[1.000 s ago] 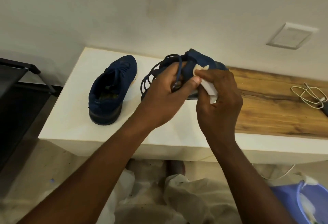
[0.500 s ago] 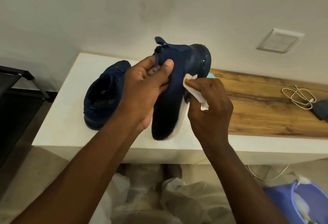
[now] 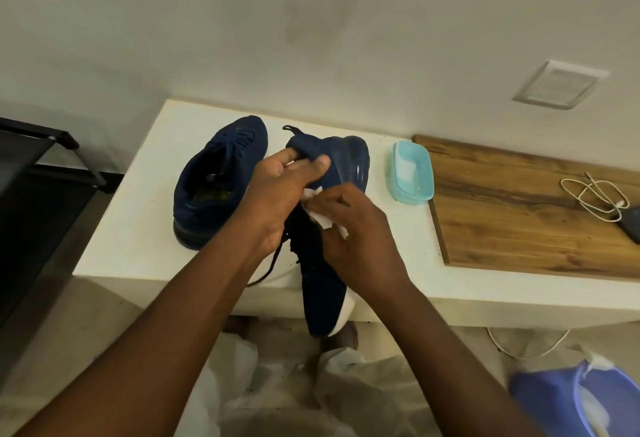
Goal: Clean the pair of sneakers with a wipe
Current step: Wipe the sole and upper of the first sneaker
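White counter [image 3: 131,235] bears second sneaker [image 3: 221,180], teal tub [image 3: 412,173]; left hand [image 3: 277,201] grips raised sneaker [image 3: 322,284], right hand [image 3: 360,232] pinches wipe [image 3: 323,220].

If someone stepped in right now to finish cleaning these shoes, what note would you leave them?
Left hand grips the held sneaker near its heel.
Right hand pinches the wipe against that sneaker's upper.
The second sneaker stands on the white counter; a teal tub sits there too.
Done: wiping the held sneaker is under way; how far, unclear.
Left: finish it, then wipe the second sneaker.
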